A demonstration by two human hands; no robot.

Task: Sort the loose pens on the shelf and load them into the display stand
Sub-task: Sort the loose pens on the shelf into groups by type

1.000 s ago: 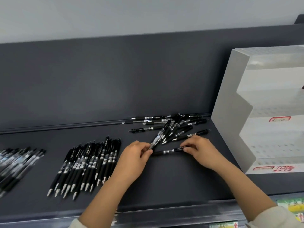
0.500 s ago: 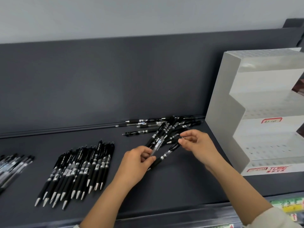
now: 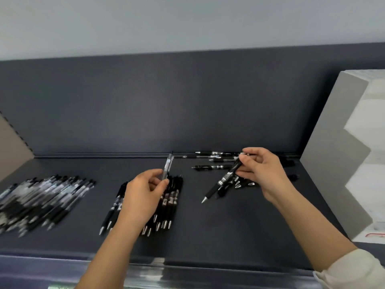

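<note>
Where a second ago both hands met over one pen lying flat on the shelf [image 3: 218,236], they are now well apart, each with its own pen.

Left hand [image 3: 143,197]: thumb and fingers curled in a pinch round the lower end of a clear-barrelled pen [image 3: 168,165], which stands nearly upright. The hand has moved left and hangs over the row of black pens [image 3: 173,203] laid side by side, tips toward the front edge.

Right hand [image 3: 264,174]: fingertips pinch the upper part of a black pen [image 3: 226,179], lifted off the shelf and tilted, silver tip pointing down and to the left. It is held above the loose heap [image 3: 216,160], which lies near the back of the shelf.

View has swung left, so the far-left pile [image 3: 45,199] of lighter-barrelled pens shows more fully, though blurred.

Display stand [image 3: 329,167]: at the right end of the shelf, only its grey side and part of the stepped front visible; no pens seen in it.

Judgement: one pick has split into two sorted pens, one per type. The clear one likely belongs with the far-left pile, not the black row beneath it; the black one suits the row. Sorting is partly done, the heap smaller but not gone; loading not yet begun.
</note>
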